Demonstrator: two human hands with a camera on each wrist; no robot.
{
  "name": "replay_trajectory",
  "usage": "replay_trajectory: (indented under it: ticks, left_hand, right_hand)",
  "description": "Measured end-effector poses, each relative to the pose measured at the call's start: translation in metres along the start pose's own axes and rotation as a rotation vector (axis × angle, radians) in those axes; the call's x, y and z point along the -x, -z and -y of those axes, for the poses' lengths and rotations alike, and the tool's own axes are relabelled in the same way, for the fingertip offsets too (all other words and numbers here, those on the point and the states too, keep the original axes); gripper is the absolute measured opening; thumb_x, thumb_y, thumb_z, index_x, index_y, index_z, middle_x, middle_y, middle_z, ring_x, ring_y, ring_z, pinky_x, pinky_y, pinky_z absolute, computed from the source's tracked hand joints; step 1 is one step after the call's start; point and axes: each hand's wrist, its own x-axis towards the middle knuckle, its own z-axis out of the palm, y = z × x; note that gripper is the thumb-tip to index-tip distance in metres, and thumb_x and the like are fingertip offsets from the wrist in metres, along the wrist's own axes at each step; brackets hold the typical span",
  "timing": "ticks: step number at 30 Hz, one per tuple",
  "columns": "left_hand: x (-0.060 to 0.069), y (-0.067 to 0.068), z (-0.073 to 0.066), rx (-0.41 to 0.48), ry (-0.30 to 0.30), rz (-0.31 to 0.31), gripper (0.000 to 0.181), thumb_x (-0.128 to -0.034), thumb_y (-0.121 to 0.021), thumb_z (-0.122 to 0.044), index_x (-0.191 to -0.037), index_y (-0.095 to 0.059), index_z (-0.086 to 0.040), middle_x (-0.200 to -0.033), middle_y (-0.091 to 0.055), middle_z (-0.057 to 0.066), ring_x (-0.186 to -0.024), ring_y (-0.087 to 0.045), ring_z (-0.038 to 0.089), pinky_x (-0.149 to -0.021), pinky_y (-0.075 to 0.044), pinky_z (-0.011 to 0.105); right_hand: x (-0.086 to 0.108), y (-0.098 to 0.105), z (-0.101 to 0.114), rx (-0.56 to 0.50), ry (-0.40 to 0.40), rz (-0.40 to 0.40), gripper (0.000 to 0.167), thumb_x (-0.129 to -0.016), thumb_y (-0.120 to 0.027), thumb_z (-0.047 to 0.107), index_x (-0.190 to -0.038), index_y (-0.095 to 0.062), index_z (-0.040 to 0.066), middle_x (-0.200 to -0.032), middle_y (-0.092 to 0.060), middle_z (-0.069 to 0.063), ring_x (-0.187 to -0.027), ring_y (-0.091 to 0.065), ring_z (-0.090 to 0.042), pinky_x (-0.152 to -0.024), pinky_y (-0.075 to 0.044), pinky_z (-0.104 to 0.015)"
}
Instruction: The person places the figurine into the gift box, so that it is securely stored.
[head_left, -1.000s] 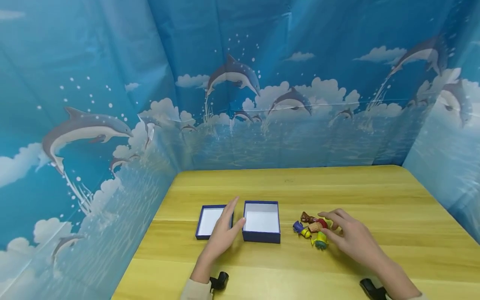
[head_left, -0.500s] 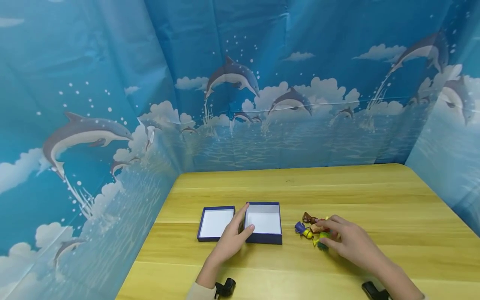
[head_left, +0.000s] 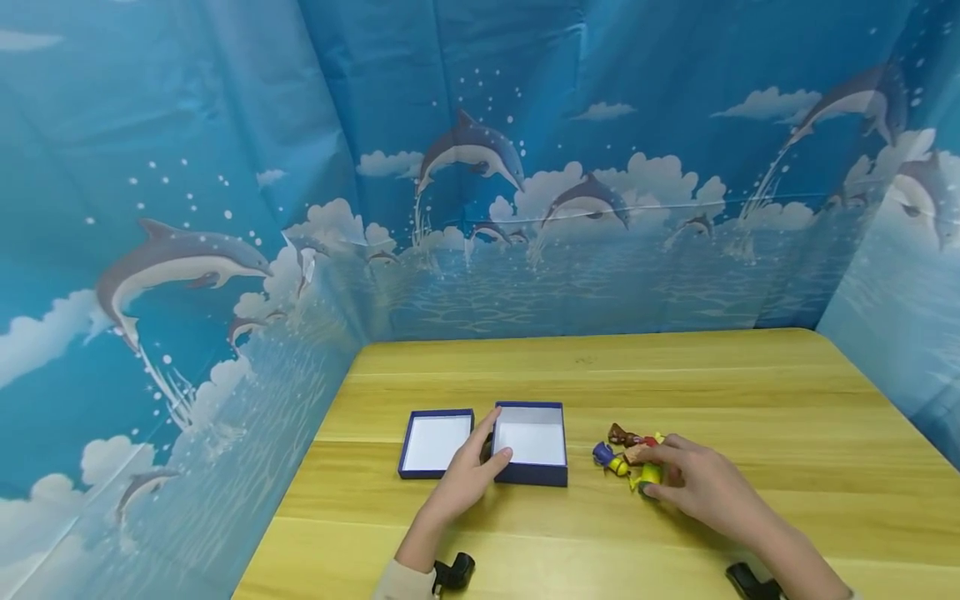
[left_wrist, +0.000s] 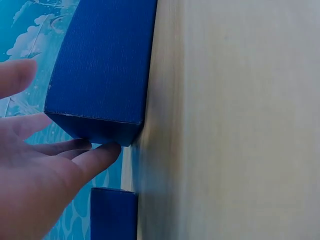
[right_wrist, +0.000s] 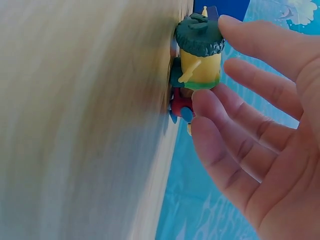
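The open blue box, white inside, stands on the table. My left hand is at its left side, fingers extended and fingertips touching the wall. A small heap of toy figures lies right of the box: a purple-and-yellow one, a brown one and a red one partly hidden by my fingers. My right hand pinches a yellow toy figure with a dark green top between thumb and fingers. It appears to be still down among the others.
A shallow blue lid with a white inside lies left of the box, close to my left hand. The yellow wooden table meets a blue dolphin-print curtain at the back and sides.
My left hand has moved right until it touches the box. My right hand has come down on the heap, its thumb and fingers closing round the yellow figure with the green top.
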Motion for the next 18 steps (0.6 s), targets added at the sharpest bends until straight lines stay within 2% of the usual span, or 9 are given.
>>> replay_trajectory:
  ticks: [7,10,14,18]
  left_hand:
    - [0.0007,-0.0015,0.0049,0.002,0.018,-0.022,0.064,-0.105,-0.053,-0.038,-0.161,-0.025,-0.029,-0.163,-0.026,-0.001,-0.148,-0.026,0.027,-0.117,-0.028,0.054]
    - [0.0,-0.0014,0.0059,0.026,0.017,-0.038,0.061,-0.106,-0.053,-0.032,-0.161,-0.027,-0.028,-0.163,-0.028,0.003,-0.146,-0.031,0.029,-0.115,-0.032,0.052]
    - [-0.0011,-0.0008,0.0062,0.084,0.019,-0.045,0.059,-0.1066,-0.052,-0.022,-0.16,-0.029,-0.025,-0.162,-0.029,0.006,-0.143,-0.037,0.031,-0.112,-0.039,0.045]
    - [-0.0033,0.0012,0.0055,0.104,0.046,-0.043,0.059,-0.106,-0.053,-0.018,-0.16,-0.03,-0.023,-0.162,-0.03,0.007,-0.142,-0.037,0.031,-0.11,-0.041,0.042]
  right_hand:
    - [0.0016,-0.0009,-0.0019,-0.026,0.013,0.04,0.041,-0.079,-0.087,0.03,-0.117,-0.075,0.021,-0.088,-0.051,0.011,-0.065,-0.045,0.001,-0.051,-0.038,-0.023]
    - [0.0002,-0.0011,-0.0034,-0.038,0.024,0.039,0.041,-0.079,-0.087,0.028,-0.116,-0.075,0.016,-0.09,-0.052,0.01,-0.066,-0.046,0.001,-0.052,-0.039,-0.023]
    - [-0.0019,-0.0013,-0.005,-0.044,0.013,0.048,0.038,-0.079,-0.087,0.029,-0.113,-0.076,0.017,-0.091,-0.052,0.01,-0.068,-0.046,-0.001,-0.053,-0.039,-0.024]
    - [-0.0043,-0.0003,-0.0054,-0.048,0.007,0.056,0.036,-0.078,-0.088,0.028,-0.111,-0.075,0.018,-0.092,-0.053,0.01,-0.069,-0.048,-0.001,-0.054,-0.04,-0.024]
